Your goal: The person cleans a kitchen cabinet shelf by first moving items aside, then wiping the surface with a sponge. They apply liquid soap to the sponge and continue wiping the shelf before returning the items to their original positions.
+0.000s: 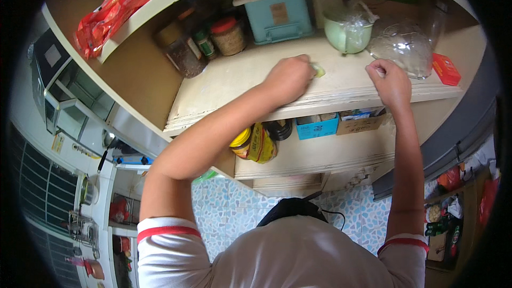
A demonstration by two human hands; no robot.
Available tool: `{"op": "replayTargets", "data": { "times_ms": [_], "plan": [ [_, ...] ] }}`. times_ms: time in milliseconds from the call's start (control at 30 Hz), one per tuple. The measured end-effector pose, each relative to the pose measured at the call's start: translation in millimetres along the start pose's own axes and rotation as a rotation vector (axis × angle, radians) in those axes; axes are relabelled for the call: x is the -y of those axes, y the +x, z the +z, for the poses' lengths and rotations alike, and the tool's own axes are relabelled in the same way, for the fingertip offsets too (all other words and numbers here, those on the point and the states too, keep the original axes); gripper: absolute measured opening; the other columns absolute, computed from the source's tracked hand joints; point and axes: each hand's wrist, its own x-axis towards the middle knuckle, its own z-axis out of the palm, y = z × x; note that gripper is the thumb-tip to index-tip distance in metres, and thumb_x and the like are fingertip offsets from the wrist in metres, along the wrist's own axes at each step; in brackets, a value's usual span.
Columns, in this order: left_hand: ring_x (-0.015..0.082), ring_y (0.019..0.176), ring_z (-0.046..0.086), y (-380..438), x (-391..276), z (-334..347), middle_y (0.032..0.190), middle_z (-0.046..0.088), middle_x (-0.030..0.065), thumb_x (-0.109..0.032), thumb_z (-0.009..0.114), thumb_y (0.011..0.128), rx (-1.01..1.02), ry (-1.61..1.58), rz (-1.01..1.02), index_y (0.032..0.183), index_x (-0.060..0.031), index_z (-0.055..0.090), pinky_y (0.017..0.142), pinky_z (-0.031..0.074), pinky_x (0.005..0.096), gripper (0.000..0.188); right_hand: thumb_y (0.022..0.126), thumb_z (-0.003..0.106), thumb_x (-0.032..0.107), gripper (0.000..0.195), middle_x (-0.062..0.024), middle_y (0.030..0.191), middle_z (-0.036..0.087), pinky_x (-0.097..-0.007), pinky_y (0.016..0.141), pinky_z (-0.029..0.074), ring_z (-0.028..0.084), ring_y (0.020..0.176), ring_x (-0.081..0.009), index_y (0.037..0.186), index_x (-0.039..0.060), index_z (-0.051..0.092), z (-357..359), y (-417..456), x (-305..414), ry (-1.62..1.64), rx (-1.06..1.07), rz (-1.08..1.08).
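Note:
My left hand (294, 77) is closed around a small yellow-green cloth or sponge (319, 70), pressed on the cream upper shelf (240, 74). Most of that piece is hidden by my fingers. At the front of the same shelf is my right hand (391, 82), its fingers curled in towards the thumb; I see nothing clearly held in it. Behind and between the hands stands a mint-green bowl (346, 34) with clear plastic film in it. A large clear plastic or glass vessel (404, 48) lies just beyond my right hand, with a red box (447, 69) to its right.
A lidded blue storage box (279, 14), a red-capped jar (228, 36) and a dark-filled jar (186, 58) stand at the back and left. Red plastic packaging (120, 8) overhangs the top shelf. Below are a yellow-lidded jar (242, 144), a blue carton (317, 128) and a cardboard box (358, 124).

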Motion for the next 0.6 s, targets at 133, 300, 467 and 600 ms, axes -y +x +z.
{"op": "replayTargets", "data": {
  "times_ms": [133, 300, 467, 600],
  "plan": [
    [0.0348, 0.073, 0.058, -46.8, 33.1, -40.7, 0.079, 0.057, 0.0181, 0.000, 0.056, 0.073, 0.140, -0.002, -0.038, 0.078, -0.0016, 0.063, 0.069, 0.048, 0.0420, 0.008, 0.079, 0.062, 0.032, 0.022, -0.0093, 0.091, 0.066, -0.0395, 0.072, 0.047, 0.061, 0.084, -0.0297, 0.085, 0.0113, 0.067, 0.4, -0.1, -9.2, 0.001, -0.055, -0.031],
    [0.0309, 0.073, 0.060, -98.7, 59.3, -70.8, 0.080, 0.061, 0.0164, 0.005, 0.062, 0.073, 0.083, -0.066, -0.202, 0.089, -0.0003, 0.067, 0.067, 0.047, 0.0356, 0.018, 0.079, 0.062, 0.032, 0.023, -0.0097, 0.083, 0.066, -0.0389, 0.069, 0.048, 0.062, 0.078, -0.0299, 0.085, 0.0096, 0.067, 4.8, -5.2, -1.9, 0.020, -0.154, -0.033],
    [0.0288, 0.074, 0.059, -11.9, 20.1, -16.0, 0.080, 0.061, 0.0149, 0.005, 0.062, 0.074, 0.031, -0.188, 0.237, 0.089, 0.0012, 0.066, 0.067, 0.048, 0.0368, 0.016, 0.079, 0.061, 0.032, 0.025, -0.0089, 0.085, 0.066, -0.0368, 0.071, 0.047, 0.062, 0.080, -0.0284, 0.087, 0.0098, 0.067, -0.7, -1.1, -0.1, -0.037, -0.041, 0.035],
    [0.0313, 0.073, 0.058, 38.6, -5.0, 8.6, 0.084, 0.060, 0.0157, 0.000, 0.061, 0.077, 0.030, -0.200, 0.343, 0.094, -0.0009, 0.066, 0.067, 0.046, 0.0363, 0.018, 0.079, 0.059, 0.033, 0.025, -0.0082, 0.087, 0.067, -0.0364, 0.073, 0.048, 0.063, 0.082, -0.0278, 0.088, 0.0103, 0.067, 5.1, 1.8, -8.7, -0.039, -0.029, 0.003]
  ]
}}
